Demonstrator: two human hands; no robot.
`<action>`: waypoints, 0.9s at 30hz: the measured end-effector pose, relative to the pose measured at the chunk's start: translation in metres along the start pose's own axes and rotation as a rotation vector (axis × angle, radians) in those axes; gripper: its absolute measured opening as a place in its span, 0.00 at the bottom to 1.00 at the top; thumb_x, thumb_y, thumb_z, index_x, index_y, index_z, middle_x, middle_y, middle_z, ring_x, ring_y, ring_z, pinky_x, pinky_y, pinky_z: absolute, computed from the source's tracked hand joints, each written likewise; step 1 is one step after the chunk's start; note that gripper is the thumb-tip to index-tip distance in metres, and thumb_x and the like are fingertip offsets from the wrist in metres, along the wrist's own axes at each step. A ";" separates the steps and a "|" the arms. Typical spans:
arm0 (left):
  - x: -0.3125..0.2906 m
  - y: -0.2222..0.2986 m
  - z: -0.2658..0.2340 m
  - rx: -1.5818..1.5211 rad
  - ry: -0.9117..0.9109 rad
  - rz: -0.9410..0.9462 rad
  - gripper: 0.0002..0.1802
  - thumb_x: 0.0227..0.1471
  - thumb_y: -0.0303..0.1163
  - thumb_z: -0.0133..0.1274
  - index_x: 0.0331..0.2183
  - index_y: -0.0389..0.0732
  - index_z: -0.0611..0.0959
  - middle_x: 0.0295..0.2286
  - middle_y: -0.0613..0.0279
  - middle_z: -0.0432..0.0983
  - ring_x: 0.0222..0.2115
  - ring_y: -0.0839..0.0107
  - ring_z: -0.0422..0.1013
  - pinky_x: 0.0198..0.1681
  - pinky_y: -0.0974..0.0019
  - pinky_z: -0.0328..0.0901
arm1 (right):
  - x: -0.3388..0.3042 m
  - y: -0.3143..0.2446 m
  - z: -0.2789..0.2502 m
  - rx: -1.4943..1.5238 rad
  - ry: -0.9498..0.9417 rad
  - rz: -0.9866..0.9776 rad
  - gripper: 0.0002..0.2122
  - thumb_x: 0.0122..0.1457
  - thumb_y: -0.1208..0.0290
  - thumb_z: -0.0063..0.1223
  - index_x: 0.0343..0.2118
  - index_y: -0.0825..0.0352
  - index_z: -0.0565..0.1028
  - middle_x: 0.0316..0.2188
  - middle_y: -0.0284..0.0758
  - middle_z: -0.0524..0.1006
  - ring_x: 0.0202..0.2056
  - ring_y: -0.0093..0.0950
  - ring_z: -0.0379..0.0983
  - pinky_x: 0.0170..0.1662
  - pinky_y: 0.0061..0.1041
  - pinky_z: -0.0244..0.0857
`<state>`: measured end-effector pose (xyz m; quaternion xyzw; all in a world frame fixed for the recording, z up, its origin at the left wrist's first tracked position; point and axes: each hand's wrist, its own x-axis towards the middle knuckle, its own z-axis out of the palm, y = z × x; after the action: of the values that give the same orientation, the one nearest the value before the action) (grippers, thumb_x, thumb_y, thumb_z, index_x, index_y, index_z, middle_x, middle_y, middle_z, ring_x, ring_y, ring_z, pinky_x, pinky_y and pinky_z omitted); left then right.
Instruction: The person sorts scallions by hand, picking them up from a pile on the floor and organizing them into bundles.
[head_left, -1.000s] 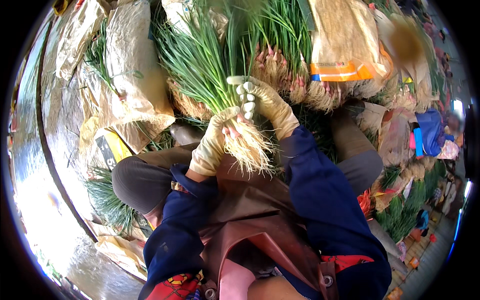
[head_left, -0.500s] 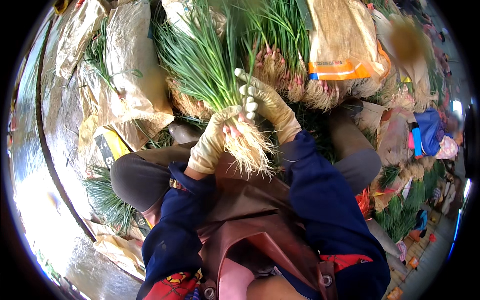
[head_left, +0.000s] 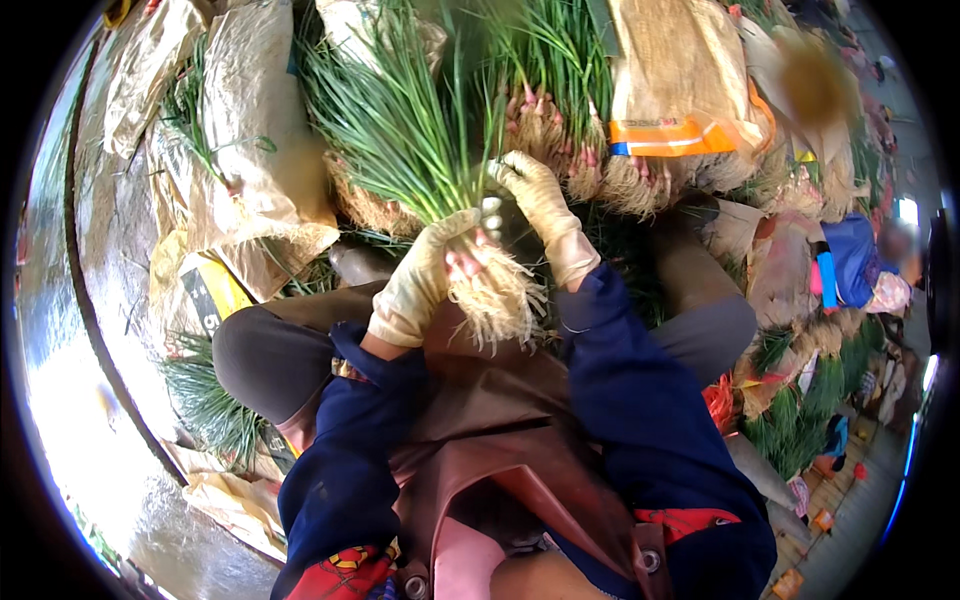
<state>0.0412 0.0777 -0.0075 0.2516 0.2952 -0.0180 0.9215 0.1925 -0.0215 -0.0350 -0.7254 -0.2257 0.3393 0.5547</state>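
Note:
My left hand (head_left: 420,275), in a pale glove, is closed around a bunch of green onions (head_left: 430,165). Its long green leaves fan upward and away. Below the grip, pinkish bulbs and a beard of pale roots hang toward my lap. My right hand (head_left: 540,205), gloved too, is just right of the bunch, apart from the left hand. Its fingers are curled with the tips pressed together beside the leaves; whatever they pinch is too small to make out.
More green onions (head_left: 545,125) lie in rows beyond my hands. Woven sacks (head_left: 680,70) cover piles ahead, with another sack (head_left: 245,110) at the left. A loose leafy heap (head_left: 215,400) lies beside my left knee. At the far right is a blue bundle (head_left: 850,260).
My right hand has come away from the left hand and the bunch, shifting slightly right, and its fingers have curled in. The left hand keeps its hold on the green onions.

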 end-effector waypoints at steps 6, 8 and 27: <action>-0.012 0.013 0.004 -0.365 -0.226 0.021 0.24 0.51 0.30 0.52 0.50 0.32 0.69 0.34 0.57 0.73 0.29 0.72 0.70 0.26 0.76 0.67 | 0.033 -0.057 -0.077 -0.809 0.155 0.235 0.14 0.54 0.58 0.55 0.38 0.62 0.76 0.32 0.31 0.79 0.36 0.28 0.76 0.36 0.31 0.69; -0.006 0.009 0.003 -0.337 -0.216 0.017 0.25 0.51 0.28 0.51 0.50 0.31 0.69 0.33 0.57 0.72 0.28 0.71 0.68 0.42 0.68 0.64 | 0.069 -0.084 -0.095 -1.158 0.369 0.417 0.15 0.54 0.55 0.53 0.36 0.62 0.76 0.30 0.31 0.79 0.31 0.26 0.76 0.34 0.30 0.69; 0.002 -0.013 -0.012 -0.042 -0.067 -0.016 0.19 0.52 0.35 0.52 0.44 0.34 0.76 0.23 0.63 0.74 0.14 0.79 0.69 0.10 0.81 0.59 | -0.005 0.001 -0.003 0.484 -0.233 0.353 0.16 0.54 0.58 0.57 0.36 0.68 0.73 0.31 0.36 0.76 0.30 0.23 0.72 0.29 0.21 0.68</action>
<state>0.0339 0.0726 -0.0224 0.2293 0.2663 -0.0275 0.9358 0.1913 -0.0268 -0.0343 -0.5566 -0.0712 0.5550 0.6140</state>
